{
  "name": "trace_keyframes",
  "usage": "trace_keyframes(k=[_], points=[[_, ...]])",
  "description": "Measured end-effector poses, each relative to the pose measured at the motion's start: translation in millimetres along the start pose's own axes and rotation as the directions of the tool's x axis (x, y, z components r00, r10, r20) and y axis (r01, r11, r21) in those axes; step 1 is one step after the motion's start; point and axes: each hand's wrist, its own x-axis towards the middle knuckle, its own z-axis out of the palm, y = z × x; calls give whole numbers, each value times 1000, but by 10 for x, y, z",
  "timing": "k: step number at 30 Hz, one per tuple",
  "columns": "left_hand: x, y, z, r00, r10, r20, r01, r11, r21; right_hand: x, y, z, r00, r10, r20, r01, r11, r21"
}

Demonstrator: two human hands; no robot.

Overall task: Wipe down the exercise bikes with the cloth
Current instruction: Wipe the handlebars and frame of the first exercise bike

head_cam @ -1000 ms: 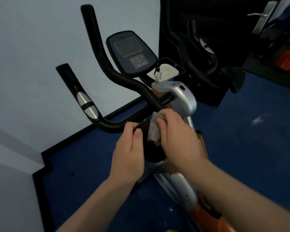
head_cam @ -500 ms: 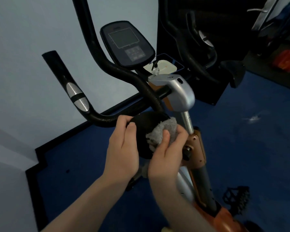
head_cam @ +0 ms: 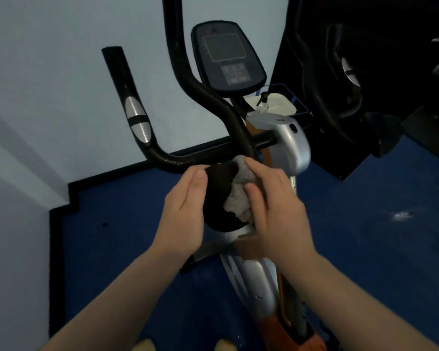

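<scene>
An exercise bike with black handlebars (head_cam: 188, 102), a dark console (head_cam: 227, 55) and a silver and orange frame (head_cam: 289, 143) stands before me. Low at the handlebar's centre is a round black part (head_cam: 219, 193). My left hand (head_cam: 184, 211) holds that part by its left side, thumb on its face. My right hand (head_cam: 271, 201) grips a grey cloth (head_cam: 238, 201) and presses it against the part's right side.
A second bike (head_cam: 340, 79) stands in the dark at the upper right. A white tray with a small bottle (head_cam: 276, 102) sits behind the console. Blue carpet (head_cam: 365, 236) covers the floor and a pale wall (head_cam: 48, 97) is to the left.
My right hand with the cloth has slid from the part's lower right up over its right side. The view has shifted, so the bike sits lower and more central.
</scene>
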Motion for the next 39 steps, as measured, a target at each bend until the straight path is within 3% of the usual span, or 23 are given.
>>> trace_keyframes(k=[3,6,9,12,15,18,20,23,25,27,30,32,34,36,39], points=[[2,45,-113,994,-29,103,35,998,-53,94,126,-168,996,-64,59,62,998,30],[-44,33,-242,980,-90,179,104,992,-72,234,116,-317,987,-162,-24,163,986,32],[-122,17,-225,983,-127,131,145,981,-132,396,-29,-232,962,-253,-101,256,966,20],[-172,5,-115,986,-161,33,165,956,-244,282,-209,175,928,-355,-109,334,927,-172],[-213,-28,-31,985,-172,-29,156,940,-302,-56,-129,285,910,-363,-198,346,931,-114],[-219,-30,7,991,-123,-53,107,965,-239,-92,55,43,846,-527,-84,509,844,-170],[-212,-22,28,989,-114,-94,89,966,-241,84,-51,14,883,-465,-64,455,881,-133],[-234,-35,55,969,-174,-173,112,942,-318,66,-426,257,979,-179,-96,187,979,78],[-242,-22,38,954,-238,-180,138,887,-441,-152,-452,348,982,-164,-93,174,980,101],[-231,-5,4,955,-258,-143,155,850,-503,-282,-273,226,962,-268,-53,272,956,111],[-178,62,25,969,-208,-134,149,924,-353,-96,-41,-110,874,-482,-58,481,876,-32],[-90,140,67,969,-144,-199,120,984,-128,219,-37,-233,868,-482,-122,468,874,-129],[21,198,105,970,-78,-228,105,989,107,520,-112,-208,931,-365,-2,357,913,-199],[142,242,138,971,-75,-226,125,968,217,636,-153,-92,966,-190,174,225,951,-210],[258,229,169,980,-43,-195,125,893,433,400,-100,-12,995,2,99,5,998,-69]])
